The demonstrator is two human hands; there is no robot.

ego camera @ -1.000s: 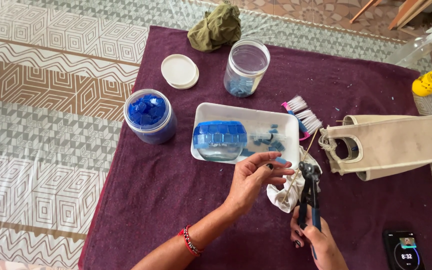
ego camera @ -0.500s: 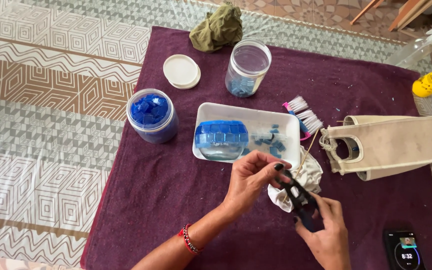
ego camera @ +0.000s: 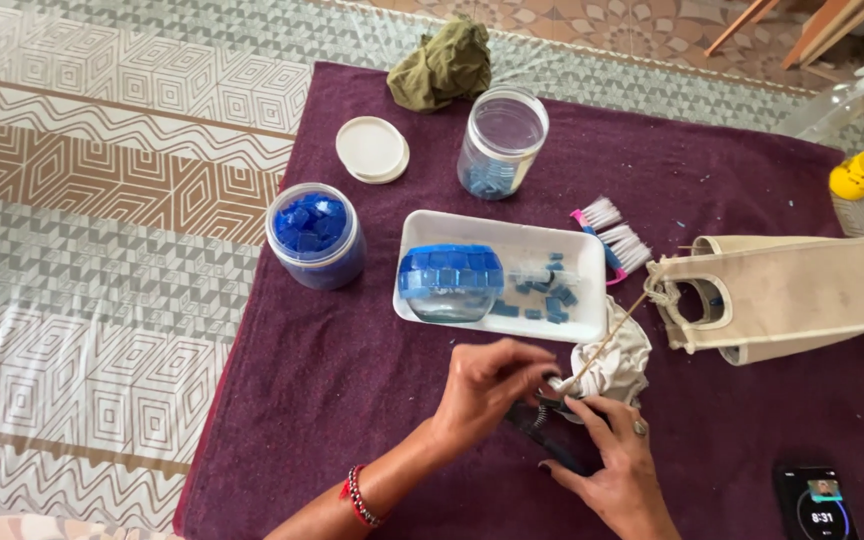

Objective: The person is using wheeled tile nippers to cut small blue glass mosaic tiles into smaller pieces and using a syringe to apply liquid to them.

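Cloth (ego camera: pixel 352 400), maroon, spread over patterned floor mat (ego camera: pixel 102 250); carries everything. Canvas bag (ego camera: pixel 802 295) lies on its side at the cloth's right edge. White tray (ego camera: pixel 582 255) sits mid-cloth, holding a glass bowl (ego camera: pixel 449 283) ringed with blue tiles, loose tiles (ego camera: pixel 552 295) beside it. Tub (ego camera: pixel 315 235) of blue tiles stands left of the tray, near the cloth's left edge. Clear jar (ego camera: pixel 500 145) with a few tiles stands toward the far edge, its white lid (ego camera: pixel 372 150) just left. Olive rag (ego camera: pixel 442 65) lies at the far edge. Brushes (ego camera: pixel 617 235) lie between tray and bag. White rag (ego camera: pixel 617 365) lies just near-side of the tray, a thin stick (ego camera: pixel 607 340) across it. Phone (ego camera: pixel 822 500) lies at the near right corner.

Nippers (ego camera: pixel 547 435), dark, lie low over the cloth near the near edge, between both hands. Left hand (ego camera: pixel 487 390): grip curled closed over the nipper head. Right hand (ego camera: pixel 617 465): grip wrapped around the handles from below.
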